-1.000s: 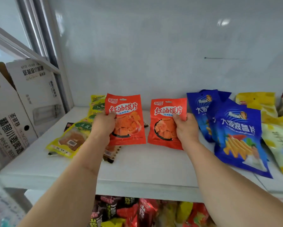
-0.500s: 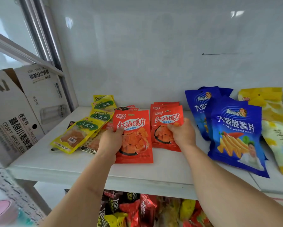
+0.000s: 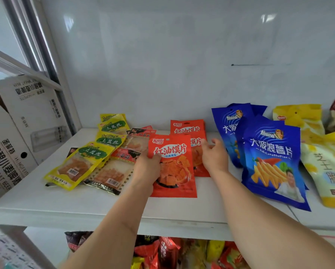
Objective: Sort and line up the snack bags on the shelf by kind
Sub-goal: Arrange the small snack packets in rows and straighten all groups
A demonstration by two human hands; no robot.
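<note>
Front red bag (image 3: pixel 172 166): a flat, sealed foil pouch lying face up near the front of the white shelf (image 3: pixel 104 212), its upper edge overlapping the lower part of the red stack (image 3: pixel 190 133) behind it. The left hand (image 3: pixel 146 169) holds this bag at its left edge, thumb on the printed face just below the top left corner, the other fingers hidden beneath; the grip is closed on the pouch. To the right of that grip, the right hand (image 3: pixel 214 158) rests over the stack's right side with fingers spread and loose; it appears to clasp nothing, though contact under the palm cannot be told.

Handling, as judged: the pouch looks light, thin and pliant, with a glossy, probably slippery film; the pieces inside are likely brittle, so squeezing the middle is ill advised. The flat seam along the top or a side edge offers the safest hold, and sliding should serve better than lifting.

Left of the grip lie the yellow-green bags (image 3: pixel 96 152) in an overlapping row, with clear-fronted red-label packets (image 3: pixel 114 171) between them and the hand. Well to the right stand the blue bags (image 3: pixel 271 162), then yellow bags (image 3: pixel 322 166).
</note>
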